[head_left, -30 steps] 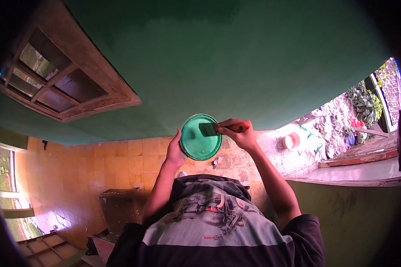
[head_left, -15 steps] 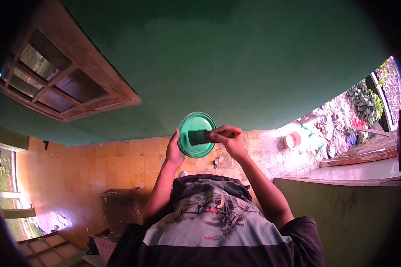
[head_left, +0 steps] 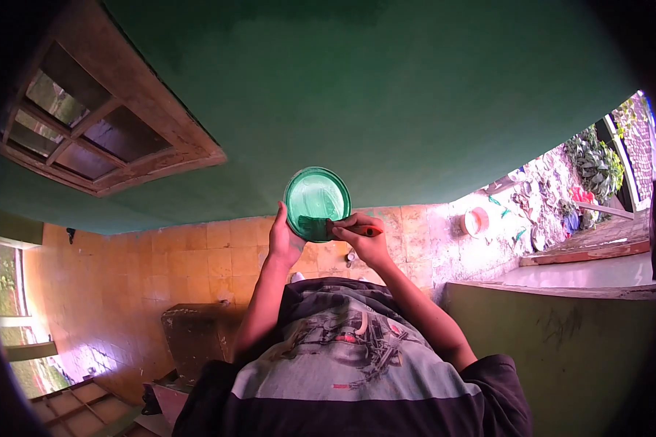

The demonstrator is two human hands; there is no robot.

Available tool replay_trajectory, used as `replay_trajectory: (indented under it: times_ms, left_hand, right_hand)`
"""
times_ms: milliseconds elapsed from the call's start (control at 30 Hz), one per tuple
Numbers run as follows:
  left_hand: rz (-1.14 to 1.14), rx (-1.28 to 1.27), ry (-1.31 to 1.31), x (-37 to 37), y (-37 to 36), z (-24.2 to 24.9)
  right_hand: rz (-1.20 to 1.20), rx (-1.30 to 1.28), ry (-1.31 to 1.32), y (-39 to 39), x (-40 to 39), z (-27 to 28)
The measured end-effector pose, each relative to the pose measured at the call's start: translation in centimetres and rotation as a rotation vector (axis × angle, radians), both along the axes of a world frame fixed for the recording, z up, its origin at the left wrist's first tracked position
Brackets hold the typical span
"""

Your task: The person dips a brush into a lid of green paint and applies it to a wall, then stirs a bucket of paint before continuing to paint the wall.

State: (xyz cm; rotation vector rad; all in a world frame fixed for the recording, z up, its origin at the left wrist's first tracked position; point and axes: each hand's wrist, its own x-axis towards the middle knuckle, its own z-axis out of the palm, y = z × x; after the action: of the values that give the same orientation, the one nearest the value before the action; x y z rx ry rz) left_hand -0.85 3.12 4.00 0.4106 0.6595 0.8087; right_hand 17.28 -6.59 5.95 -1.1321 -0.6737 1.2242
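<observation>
My left hand (head_left: 286, 240) grips a round green paint container (head_left: 316, 191) by its left side, thumb up along the rim. Wet green paint shines inside it; its depth is hard to judge from above. In my right hand (head_left: 363, 237) is a paintbrush (head_left: 315, 227) with an orange-red handle, fingers closed round the part near the ferrule. The brush's dark green bristles lie over the lower part of the container, pointing left. Beyond both hands rises a green wall (head_left: 386, 109), darker along its top.
A wooden-framed window (head_left: 87, 138) is set in the wall at upper left. Below lies a tiled floor (head_left: 197, 255). A pale bucket (head_left: 476, 222) stands to the right, near scattered debris (head_left: 543, 204). A brown box-like piece (head_left: 197, 331) sits behind my left arm.
The brush has moved down from the middle of the container to its lower edge, its bristles now near the rim. The container sits slightly higher and further left in view.
</observation>
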Motion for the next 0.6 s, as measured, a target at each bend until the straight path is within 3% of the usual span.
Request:
replay_trajectory:
  times_ms: [100, 167, 467, 600]
  left_hand:
    - [0.002, -0.013, 0.017, 0.1, 0.2, 0.3]
    - [0.006, -0.022, 0.033, 0.1, 0.2, 0.4]
    - [-0.043, -0.04, -0.029, -0.7, 0.7, 0.3]
    - [-0.056, -0.065, -0.034, -0.9, 0.8, 0.6]
  right_hand:
    - [0.115, 0.086, -0.196, 0.1, 1.7, 0.0]
    - [0.223, 0.144, -0.474, 0.0, 2.6, 0.5]
    - [0.451, 0.327, -0.831, 0.7, 5.9, 3.2]
    - [0.484, 0.429, -0.873, 1.7, 7.5, 2.7]
